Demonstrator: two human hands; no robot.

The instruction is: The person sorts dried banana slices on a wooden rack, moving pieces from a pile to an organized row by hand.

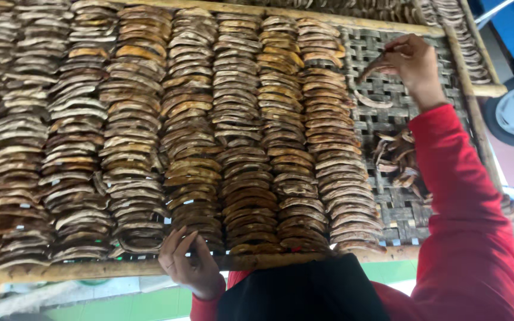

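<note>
Curved brown slice [373, 65], leathery, pinched in the right hand [410, 62] grip above the woven bamboo tray [400, 208]. Left hand [190, 261] rests on the tray's wooden edge, fingers spread, beside overlapping rows of dried slices [185, 131].

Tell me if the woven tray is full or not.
Not full. Slices fill most of the tray, but bare weave shows at its right end, near the right hand.

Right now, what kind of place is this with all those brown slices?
Probably an outdoor food-drying spot. Brown slices lie in neat rows on a woven bamboo tray; the right hand holds one slice, and a loose pile waits nearby.
</note>
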